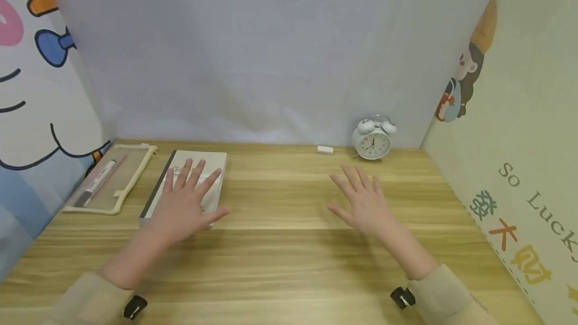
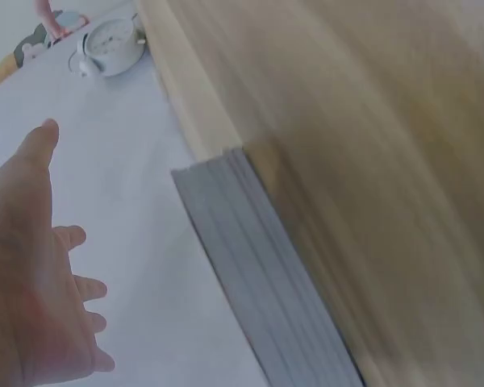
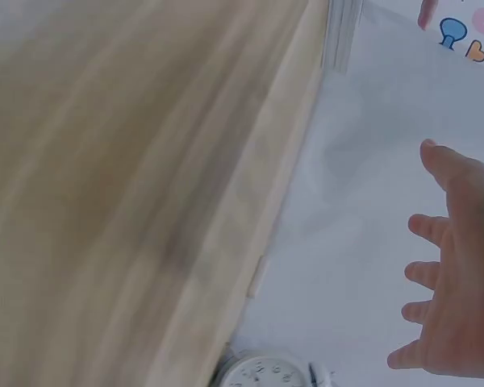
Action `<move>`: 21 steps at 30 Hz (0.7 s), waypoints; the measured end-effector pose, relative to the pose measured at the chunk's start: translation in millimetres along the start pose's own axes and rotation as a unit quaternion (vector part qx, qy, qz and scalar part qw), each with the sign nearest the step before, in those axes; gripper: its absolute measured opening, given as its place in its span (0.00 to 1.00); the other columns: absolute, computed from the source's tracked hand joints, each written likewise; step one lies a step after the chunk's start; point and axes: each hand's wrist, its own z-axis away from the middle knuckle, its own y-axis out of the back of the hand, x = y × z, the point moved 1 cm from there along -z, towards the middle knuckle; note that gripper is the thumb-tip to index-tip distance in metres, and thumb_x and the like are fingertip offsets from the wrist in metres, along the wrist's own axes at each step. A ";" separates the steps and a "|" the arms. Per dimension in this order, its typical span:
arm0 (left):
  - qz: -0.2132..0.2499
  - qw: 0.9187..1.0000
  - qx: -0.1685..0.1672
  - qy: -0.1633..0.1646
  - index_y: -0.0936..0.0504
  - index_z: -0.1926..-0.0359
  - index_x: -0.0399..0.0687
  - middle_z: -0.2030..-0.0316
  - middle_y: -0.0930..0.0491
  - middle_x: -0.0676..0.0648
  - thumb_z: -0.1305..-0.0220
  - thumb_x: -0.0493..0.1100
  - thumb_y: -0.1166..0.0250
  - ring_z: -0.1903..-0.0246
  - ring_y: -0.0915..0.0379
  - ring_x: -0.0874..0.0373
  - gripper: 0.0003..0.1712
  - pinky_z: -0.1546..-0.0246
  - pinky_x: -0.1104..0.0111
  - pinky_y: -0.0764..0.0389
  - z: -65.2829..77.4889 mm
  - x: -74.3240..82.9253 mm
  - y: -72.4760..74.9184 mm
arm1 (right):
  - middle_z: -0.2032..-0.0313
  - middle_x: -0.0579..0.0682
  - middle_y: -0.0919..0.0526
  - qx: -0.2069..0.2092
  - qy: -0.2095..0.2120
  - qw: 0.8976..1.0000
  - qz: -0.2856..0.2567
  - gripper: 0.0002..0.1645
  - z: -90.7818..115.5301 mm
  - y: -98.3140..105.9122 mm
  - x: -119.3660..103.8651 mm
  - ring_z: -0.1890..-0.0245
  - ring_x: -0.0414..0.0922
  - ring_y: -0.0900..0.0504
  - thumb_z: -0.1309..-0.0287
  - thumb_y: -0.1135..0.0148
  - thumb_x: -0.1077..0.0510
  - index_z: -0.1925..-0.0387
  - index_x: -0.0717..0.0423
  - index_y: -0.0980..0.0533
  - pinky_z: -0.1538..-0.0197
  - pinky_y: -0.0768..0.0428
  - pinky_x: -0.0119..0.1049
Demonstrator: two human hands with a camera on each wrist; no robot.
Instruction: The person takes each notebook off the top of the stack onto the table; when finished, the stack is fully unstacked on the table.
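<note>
My left hand, its fingers spread and straight, hovers over a stack of notebooks on the left of the table. In the left wrist view the thick edge of the notebook stack shows beside the hand, which is clear of it. My right hand is held above the wooden table, fingers also spread, holding nothing. Beyond it stands a white twin-bell alarm clock, and a small white eraser lies to the clock's left, near the back edge.
A see-through zip pouch with cream edging lies far left, a marker visible inside. A pale cloth backdrop rises behind the wooden table. Printed panels stand at both sides.
</note>
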 end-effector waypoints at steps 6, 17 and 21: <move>0.002 1.000 0.008 -0.008 0.55 0.25 0.60 0.26 0.61 0.41 0.46 0.77 0.47 0.28 0.80 0.45 0.55 0.34 0.41 0.70 0.1 -19.8 14.3 | 0.26 0.54 0.57 0.020 0.042 0.999 0.012 0.43 -23.6 14.2 -13.9 0.27 0.58 0.59 0.39 0.50 0.33 0.28 0.46 0.46 0.32 0.50 0.60; 0.030 0.999 0.009 -0.010 0.55 0.26 0.49 0.27 0.57 0.37 0.49 0.73 0.40 0.28 0.73 0.41 0.60 0.34 0.40 0.68 4.5 -64.1 20.4 | 0.26 0.54 0.56 -0.005 0.066 0.996 -0.058 0.43 -66.0 28.9 -79.3 0.27 0.55 0.59 0.38 0.51 0.33 0.27 0.43 0.49 0.29 0.53 0.52; 0.049 0.999 0.010 -0.006 0.55 0.26 0.45 0.28 0.55 0.35 0.49 0.71 0.38 0.28 0.73 0.41 0.61 0.34 0.40 0.68 7.2 -83.2 12.5 | 0.26 0.52 0.57 -0.012 0.065 0.991 -0.114 0.44 -79.9 21.5 -101.9 0.26 0.53 0.60 0.39 0.48 0.33 0.27 0.43 0.49 0.30 0.49 0.53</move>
